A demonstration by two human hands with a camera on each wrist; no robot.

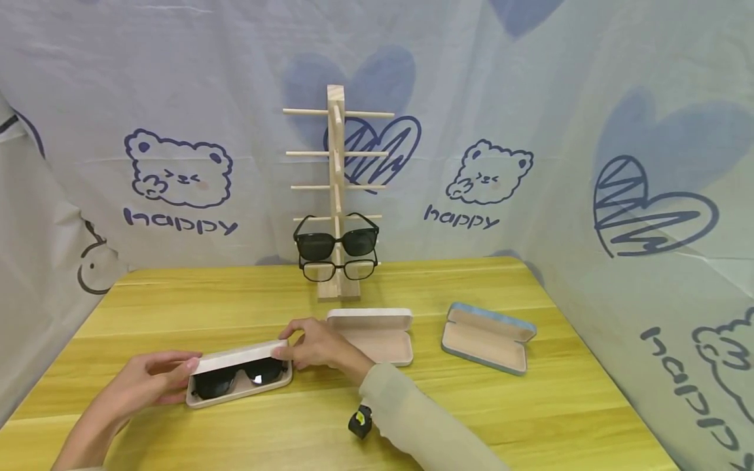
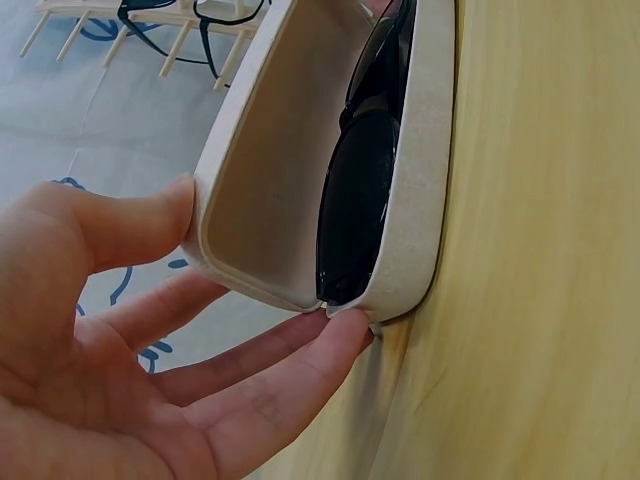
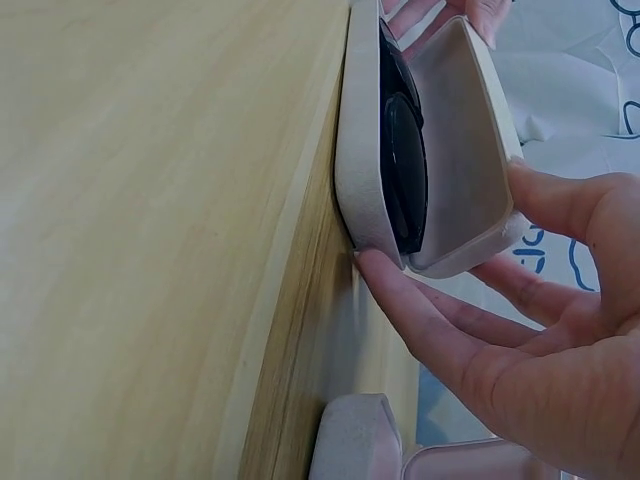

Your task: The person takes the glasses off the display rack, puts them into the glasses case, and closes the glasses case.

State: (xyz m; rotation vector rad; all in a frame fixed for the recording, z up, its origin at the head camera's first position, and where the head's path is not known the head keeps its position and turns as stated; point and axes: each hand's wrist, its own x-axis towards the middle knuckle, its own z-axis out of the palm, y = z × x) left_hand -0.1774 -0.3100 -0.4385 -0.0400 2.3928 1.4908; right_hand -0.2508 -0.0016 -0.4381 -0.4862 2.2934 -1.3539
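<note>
We see the pale glasses case (image 1: 238, 357), partly open, on the yellow table (image 1: 200, 297) at seven o'clock from the wooden rack (image 1: 336, 154), its tilted lid hiding part of the sunglasses (image 1: 214, 384) inside. The left hand (image 1: 145, 381) is clamped on its nine o'clock end and the right hand (image 1: 315, 343) on its two o'clock end, where that hand hides a corner of another white case (image 1: 383, 343); we cannot identify the small black object (image 1: 360, 422) at four o'clock.
</note>
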